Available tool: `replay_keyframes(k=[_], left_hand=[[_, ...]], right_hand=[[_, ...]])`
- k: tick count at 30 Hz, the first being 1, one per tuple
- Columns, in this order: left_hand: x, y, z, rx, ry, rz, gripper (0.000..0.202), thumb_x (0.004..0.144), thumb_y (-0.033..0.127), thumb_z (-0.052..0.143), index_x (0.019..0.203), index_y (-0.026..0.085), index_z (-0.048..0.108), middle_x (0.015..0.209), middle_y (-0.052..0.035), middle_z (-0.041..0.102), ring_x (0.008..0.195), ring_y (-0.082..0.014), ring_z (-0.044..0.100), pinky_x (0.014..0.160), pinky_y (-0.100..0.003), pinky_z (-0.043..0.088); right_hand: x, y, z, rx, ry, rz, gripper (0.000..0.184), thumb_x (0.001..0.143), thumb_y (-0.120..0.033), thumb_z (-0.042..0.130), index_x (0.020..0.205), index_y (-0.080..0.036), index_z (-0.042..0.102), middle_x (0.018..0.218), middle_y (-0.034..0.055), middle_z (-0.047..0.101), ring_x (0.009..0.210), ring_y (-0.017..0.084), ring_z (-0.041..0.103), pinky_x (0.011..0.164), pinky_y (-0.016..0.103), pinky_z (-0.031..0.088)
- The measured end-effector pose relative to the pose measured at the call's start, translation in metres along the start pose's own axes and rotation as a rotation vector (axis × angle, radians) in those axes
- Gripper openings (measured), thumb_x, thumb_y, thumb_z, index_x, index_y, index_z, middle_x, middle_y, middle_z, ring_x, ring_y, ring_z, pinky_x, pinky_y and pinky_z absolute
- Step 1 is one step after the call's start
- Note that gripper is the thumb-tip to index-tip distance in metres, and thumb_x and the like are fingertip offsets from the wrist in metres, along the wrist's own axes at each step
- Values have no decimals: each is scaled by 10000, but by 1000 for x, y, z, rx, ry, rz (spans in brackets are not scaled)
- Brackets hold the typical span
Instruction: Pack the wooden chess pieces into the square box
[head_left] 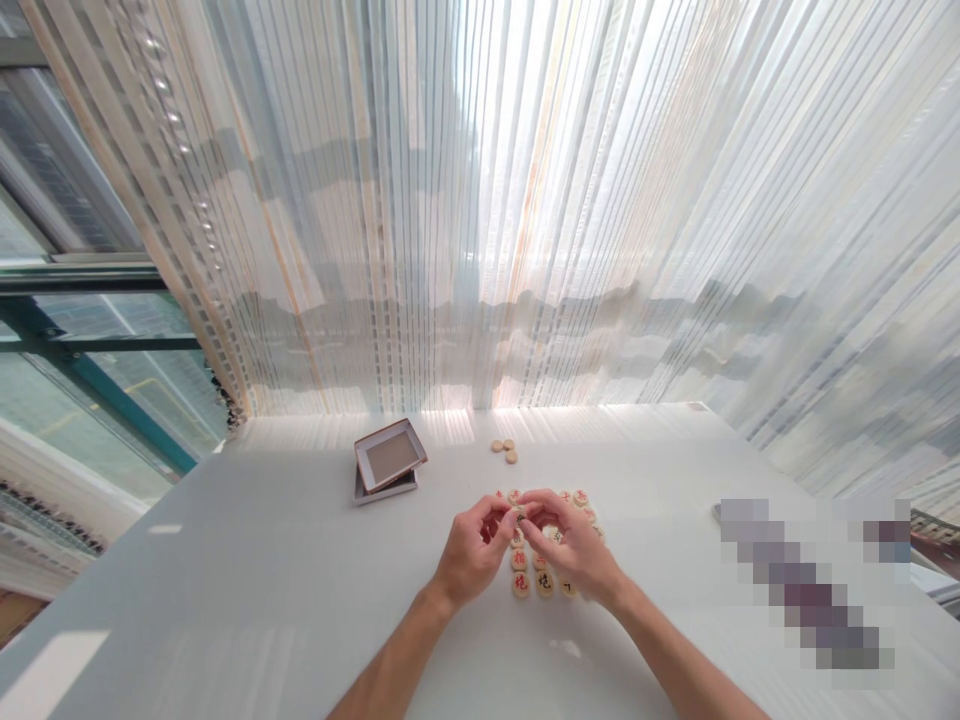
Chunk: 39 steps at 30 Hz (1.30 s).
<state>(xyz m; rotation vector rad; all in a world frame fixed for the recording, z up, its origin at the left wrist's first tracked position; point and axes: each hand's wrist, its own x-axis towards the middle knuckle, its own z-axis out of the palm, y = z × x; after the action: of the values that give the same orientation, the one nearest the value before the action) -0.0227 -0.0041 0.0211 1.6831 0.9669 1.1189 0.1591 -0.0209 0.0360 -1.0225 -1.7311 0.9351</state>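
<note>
White desk (262, 610). Disc grid (520, 585) looks mostly laid out; hands hide its middle. Left hand (474, 550) and right hand (571, 545): both grips pinched on one disc (520, 517) over grid's left column; can't tell if lifted. Beyond-left of grid: open box (390, 460). Beyond grid: three loose discs (511, 457), apparently not placed yet.

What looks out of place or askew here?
Upper box half sits askew over the lower half, edges misaligned. Three xiangqi pieces lie apart from the main rows. Pixelated patch at right: contents unreadable.

Dark-marked disc (520, 517) between fingers (503, 533)
</note>
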Motion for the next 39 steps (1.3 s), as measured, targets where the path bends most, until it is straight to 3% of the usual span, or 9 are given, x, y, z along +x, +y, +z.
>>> replay_keyframes(k=[10,18,27,33,39], left_hand=[[2,-3,-2,-44,-23,-27,295,946,445,596,1022,172,679,839,-47,713,680,-144,618,624,-247,505],[3,-5,-5,-7,-122,-78,310,947,464,585,922,171,682,773,-26,686,639,-123,564,577,-222,458],[3,0,-8,20,-97,-51,313,948,461,577,983,169,685,800,-31,681,657,-130,566,592,-233,446],[4,4,-9,48,-115,-11,292,932,445,598,1016,180,687,814,-31,686,649,-129,565,571,-225,433],[6,-1,-13,-2,-10,-34,310,939,465,582,1010,169,639,831,-40,679,642,-122,563,577,-224,448]], right_hand=[[-1,10,5,-226,15,-160,284,945,-240,600,1221,-303,623,898,6,710,774,161,654,756,298,542],[-2,8,4,-250,17,-129,90,949,-270,604,1037,-257,618,795,-6,668,717,154,640,674,263,521],[-1,-2,0,-166,-25,-117,179,992,-270,507,1157,-254,572,899,15,691,751,138,666,708,255,549],[-2,0,-1,-123,-53,-12,219,1012,-353,480,1209,-266,523,915,33,727,789,170,699,559,229,515],[1,2,-12,-192,33,-17,236,987,-369,535,1198,-266,562,962,43,729,808,179,702,712,293,573]])
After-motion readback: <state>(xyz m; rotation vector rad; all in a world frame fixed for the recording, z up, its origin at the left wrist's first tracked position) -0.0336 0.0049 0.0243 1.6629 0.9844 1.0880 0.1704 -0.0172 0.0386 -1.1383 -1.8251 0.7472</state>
